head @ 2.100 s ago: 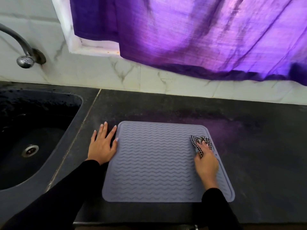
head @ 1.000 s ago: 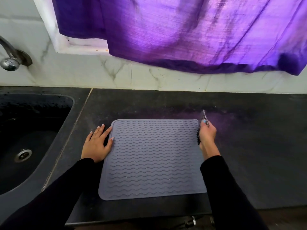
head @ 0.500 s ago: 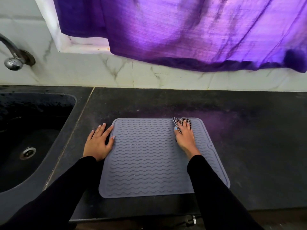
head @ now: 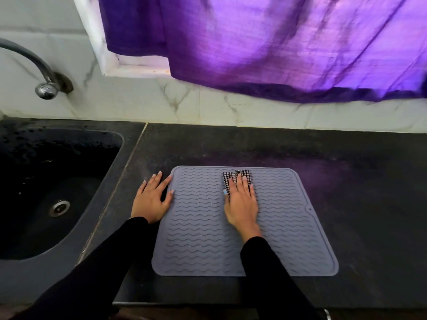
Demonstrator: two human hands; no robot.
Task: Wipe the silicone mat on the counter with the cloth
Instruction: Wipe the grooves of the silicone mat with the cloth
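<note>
Wiping the mat's far edge.
My right hand [head: 241, 203] presses the checked cloth [head: 235, 177] flat-fingered on the grey silicone mat [head: 201, 239]; my left hand [head: 151, 199], fingers spread, rests on the counter [head: 358, 192] touching the mat's left edge.

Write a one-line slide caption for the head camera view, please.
Right hand presses checkered black-and-white cloth onto ribbed grey silicone mat; left hand steadies its edge.

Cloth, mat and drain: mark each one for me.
cloth [head: 246, 175], head view, checked fabric past the fingertips
mat [head: 198, 239], head view, bare wavy middle
drain [head: 59, 207], head view, metal ring in the sink
</note>
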